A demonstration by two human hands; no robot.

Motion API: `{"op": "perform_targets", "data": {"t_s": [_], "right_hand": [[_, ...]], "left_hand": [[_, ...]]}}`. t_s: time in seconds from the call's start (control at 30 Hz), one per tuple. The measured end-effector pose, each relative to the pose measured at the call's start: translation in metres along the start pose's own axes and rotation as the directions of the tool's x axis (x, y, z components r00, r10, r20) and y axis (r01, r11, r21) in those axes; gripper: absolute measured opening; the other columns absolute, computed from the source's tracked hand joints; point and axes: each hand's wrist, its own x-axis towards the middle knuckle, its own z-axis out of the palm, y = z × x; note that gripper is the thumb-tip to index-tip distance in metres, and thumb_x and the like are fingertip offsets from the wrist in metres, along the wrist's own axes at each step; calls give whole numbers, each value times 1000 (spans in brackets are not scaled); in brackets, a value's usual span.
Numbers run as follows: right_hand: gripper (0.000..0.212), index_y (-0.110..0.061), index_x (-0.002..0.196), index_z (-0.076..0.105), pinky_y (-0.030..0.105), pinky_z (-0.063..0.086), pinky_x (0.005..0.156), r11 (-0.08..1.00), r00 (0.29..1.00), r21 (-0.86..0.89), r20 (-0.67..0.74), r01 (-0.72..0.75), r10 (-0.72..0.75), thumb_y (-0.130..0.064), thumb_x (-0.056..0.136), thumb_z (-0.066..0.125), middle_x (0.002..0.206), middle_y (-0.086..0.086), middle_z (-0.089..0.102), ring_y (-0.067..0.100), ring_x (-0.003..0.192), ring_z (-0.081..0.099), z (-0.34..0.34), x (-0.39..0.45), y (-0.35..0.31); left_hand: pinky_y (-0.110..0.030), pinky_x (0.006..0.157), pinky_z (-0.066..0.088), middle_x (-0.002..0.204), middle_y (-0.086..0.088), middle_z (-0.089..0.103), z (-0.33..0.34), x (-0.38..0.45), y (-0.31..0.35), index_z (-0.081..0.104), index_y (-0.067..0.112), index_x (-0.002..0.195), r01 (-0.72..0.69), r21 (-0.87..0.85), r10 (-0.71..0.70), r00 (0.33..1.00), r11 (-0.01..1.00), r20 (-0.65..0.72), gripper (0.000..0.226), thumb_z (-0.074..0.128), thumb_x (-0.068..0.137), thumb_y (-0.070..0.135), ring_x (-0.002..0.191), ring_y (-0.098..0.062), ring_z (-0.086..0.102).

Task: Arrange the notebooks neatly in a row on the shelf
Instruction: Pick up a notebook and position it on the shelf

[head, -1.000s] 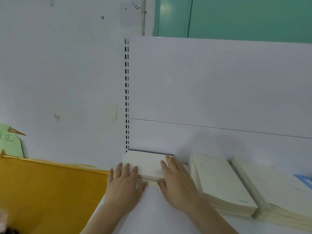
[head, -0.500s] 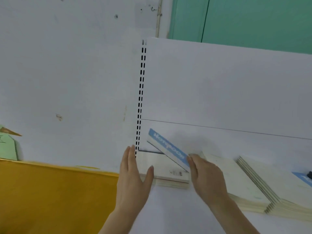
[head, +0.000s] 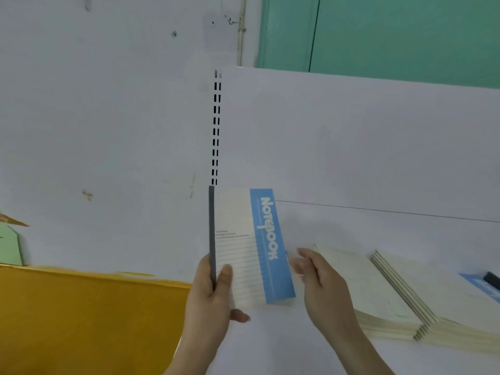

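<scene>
Stood on end at the left end of the white shelf board [head: 284, 345]: a slim notebook with a cream lined cover, a pale blue title band and a dark grey spine [head: 243, 247]. Long axis close to vertical, spine edge turned toward the camera on the left, blue band on the right, top reaching the foot of the slotted black-and-white upright [head: 216, 125]. Lower edge near or on the board; contact not clear from this angle.

Left hand [head: 209, 301] wrapped around the lower spine, thumb pressed across the cover, fingers behind, so gripping the notebook. Right hand [head: 322, 282] just to the right of the blue band, fingers loosely extended and blurred, holding nothing; touching the cover or just off it, impossible to say.

To the right, well apart from the upright one, two flat stacks of cream notebooks: the nearer stack [head: 362, 288] just beyond the right hand, the farther stack [head: 438, 304] touching it. A blue cover corner [head: 484, 289] at the far right edge.

Likely step in hand: setting the first notebook upright against the left end. Next supply lying to the right, flat, long axes running away from the camera; right hand clearly nearer, left better kept as the prop, since a thin book alone on end seems apt to topple.
</scene>
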Motion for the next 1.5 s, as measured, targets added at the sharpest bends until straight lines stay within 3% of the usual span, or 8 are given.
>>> {"op": "perform_targets", "data": {"t_s": [0.2, 0.3, 0.37, 0.47, 0.67, 0.87, 1.13, 1.5], "right_hand": [[71, -17, 153, 17, 32, 9, 120, 823, 900, -502, 435, 266, -25, -57, 95, 16, 162, 1, 7, 16, 148, 4, 33, 24, 29], [96, -17, 149, 31, 36, 15, 118, 711, 847, -588, 531, 385, -20, -60, 72, -7, 158, 6, 24, 21, 147, 15, 46, 25, 37], [73, -23, 124, 60, 37, 36, 106, 695, 854, -575, 507, 433, -112, -54, 82, 9, 130, 0, 59, 20, 127, 50, 50, 25, 48], [30, -26, 88, 64, 34, 48, 77, 655, 856, -578, 466, 487, -224, -42, 91, 38, 90, -6, 68, 18, 88, 66, 51, 28, 51], [17, -26, 102, 52, 35, 46, 63, 680, 936, -643, 248, 352, -251, -31, 99, 37, 86, -2, 64, 26, 77, 64, 16, 38, 17], [22, -19, 92, 60, 33, 41, 57, 980, 944, -148, -281, 135, -173, -29, 100, 42, 67, -8, 60, 16, 62, 55, -17, 30, -16], [21, -28, 78, 62, 22, 39, 61, 991, 972, 98, -207, -92, 111, -29, 97, 52, 69, -9, 64, 3, 69, 57, 13, -26, -8], [25, -37, 111, 66, 26, 54, 47, 930, 917, 289, -258, -229, 306, -29, 100, 45, 82, -10, 70, 11, 62, 64, -39, -63, 1]], "left_hand": [[-37, 46, 56, 100, -2, 69, -24, 0, -16, 52, 31, 124, 68, 26, -65, 993, 997, -98, 25, 50, 103, 18, 85, -28, 67], [-38, 47, 57, 100, 0, 68, -30, 0, -20, 51, 32, 125, 90, 56, -83, 990, 994, -109, 26, 50, 102, 19, 85, -26, 67], [-37, 47, 57, 100, 1, 69, -33, 0, -22, 51, 34, 124, 87, 61, -80, 990, 994, -113, 26, 51, 102, 20, 85, -27, 68], [-37, 47, 57, 99, 2, 70, -37, 0, -25, 52, 37, 120, 97, 70, -88, 989, 993, -118, 24, 53, 102, 21, 84, -27, 69], [-35, 45, 55, 100, 0, 69, -43, 3, -18, 55, 31, 120, 41, 64, -28, 983, 997, -183, 21, 52, 102, 20, 82, -30, 66], [-34, 47, 56, 103, 3, 68, -44, 10, -10, 51, 32, 121, 24, 89, -7, 982, 996, -187, 21, 50, 103, 20, 87, -23, 66], [-34, 42, 51, 72, 1, 67, 2, -17, 7, 57, 30, 108, -55, 26, 55, 998, 998, -2, 22, 38, 102, 39, 53, -17, 59], [-46, 46, 56, 96, -2, 70, 50, -42, -3, 55, 33, 127, 76, -143, -24, 943, 987, 331, 28, 39, 105, 24, 60, -44, 62]]}}
